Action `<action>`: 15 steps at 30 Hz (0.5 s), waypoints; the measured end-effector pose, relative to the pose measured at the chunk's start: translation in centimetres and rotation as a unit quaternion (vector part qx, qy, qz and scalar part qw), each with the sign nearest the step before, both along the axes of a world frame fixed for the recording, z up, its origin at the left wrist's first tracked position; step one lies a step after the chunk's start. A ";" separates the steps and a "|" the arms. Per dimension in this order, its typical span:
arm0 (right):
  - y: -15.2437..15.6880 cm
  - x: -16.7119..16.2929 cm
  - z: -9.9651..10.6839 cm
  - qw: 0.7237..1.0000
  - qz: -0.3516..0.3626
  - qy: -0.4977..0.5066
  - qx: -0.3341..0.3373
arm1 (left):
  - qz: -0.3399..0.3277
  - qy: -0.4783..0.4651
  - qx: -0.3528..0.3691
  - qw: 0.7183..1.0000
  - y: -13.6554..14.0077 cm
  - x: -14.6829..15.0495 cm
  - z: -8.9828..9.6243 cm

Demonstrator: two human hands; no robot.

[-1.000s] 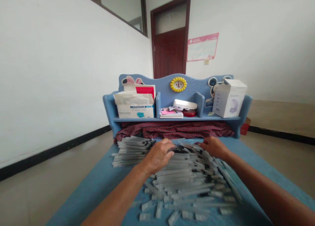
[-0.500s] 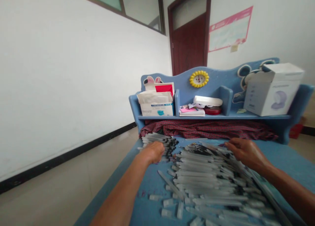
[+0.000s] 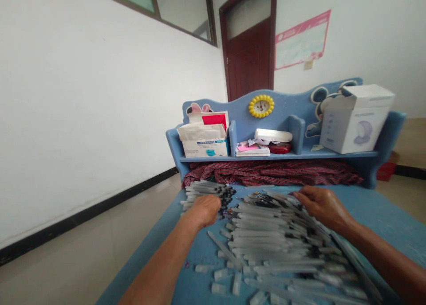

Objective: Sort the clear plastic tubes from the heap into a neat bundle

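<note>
My left hand [image 3: 207,209], fingers curled closed, is at the near right side of a stack of translucent pens with black ends [image 3: 203,189]. What it holds, if anything, is hidden behind the knuckles. At the far right edge of a larger heap of clear pen barrels [image 3: 259,227], my right hand [image 3: 321,204] has thumb and fingers pressed together, with a small dark bit at the fingertips too blurred to name. Several loose clear pen caps [image 3: 218,288] lie at the near side of the heap. A single pen barrel [image 3: 223,248] lies slanted left of it.
The blue desk [image 3: 376,212] has a raised shelf at the back holding a mask box [image 3: 203,147], papers [image 3: 252,151], a red round tin [image 3: 279,149] and a white carton [image 3: 354,123]. Checked cloth [image 3: 266,174] is bunched under the shelf. A white wall [image 3: 83,96] stands left.
The view has turned slightly, so the desk and shelf appear farther left. Both hands keep nearly the same places over the pens, still closed.
</note>
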State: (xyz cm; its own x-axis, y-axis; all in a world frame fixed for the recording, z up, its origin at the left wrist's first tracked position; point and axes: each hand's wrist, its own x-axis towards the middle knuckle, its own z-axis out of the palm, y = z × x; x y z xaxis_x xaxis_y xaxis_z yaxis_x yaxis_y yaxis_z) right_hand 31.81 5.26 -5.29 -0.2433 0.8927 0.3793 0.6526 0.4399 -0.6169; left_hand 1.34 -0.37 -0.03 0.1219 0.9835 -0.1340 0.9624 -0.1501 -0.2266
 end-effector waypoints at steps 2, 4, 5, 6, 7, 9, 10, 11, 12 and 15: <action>-0.1 0.0 -0.1 1.000 0.007 -0.005 0.003 | -0.008 0.007 -0.004 1.000 0.0 0.2 0.0; -0.1 -0.1 -0.2 1.000 0.016 -0.008 0.005 | -0.015 0.012 -0.010 1.000 -0.1 0.5 0.0; -0.1 -0.1 -0.3 1.000 0.021 -0.008 0.006 | -0.018 0.013 -0.012 1.000 -0.2 0.6 0.0; -0.1 -0.1 -0.4 1.000 0.024 -0.007 0.007 | -0.021 0.014 -0.014 1.000 -0.3 0.8 0.0; -0.1 -0.1 -0.5 1.000 0.026 -0.006 0.008 | -0.025 0.015 -0.014 0.999 -0.4 0.9 0.0; 0.0 -0.2 -0.7 1.000 0.027 -0.004 0.009 | -0.033 0.014 -0.010 0.999 -0.5 1.0 0.1; 0.0 -0.2 -0.7 1.000 0.028 -0.003 0.008 | -0.037 0.012 -0.006 0.999 -0.6 1.0 0.2; 0.0 -0.2 -0.8 1.000 0.029 -0.001 0.007 | -0.042 0.009 0.000 0.999 -0.7 1.0 0.3; 0.0 -0.2 -0.8 1.000 0.030 0.002 0.006 | -0.047 0.006 0.008 0.999 -0.8 0.9 0.4; -0.3 -0.5 -0.7 0.999 0.032 0.010 0.010 | -0.064 -0.012 0.043 0.997 -1.0 0.6 1.1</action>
State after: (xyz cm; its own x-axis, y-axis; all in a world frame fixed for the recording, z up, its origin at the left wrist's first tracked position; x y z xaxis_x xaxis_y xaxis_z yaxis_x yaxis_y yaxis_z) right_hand 31.32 4.98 -5.98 -0.2918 0.8681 0.4015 0.6101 0.4923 -0.6209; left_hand 1.97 -1.42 1.07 0.2485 0.9676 -0.0454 0.9419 -0.2524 -0.2217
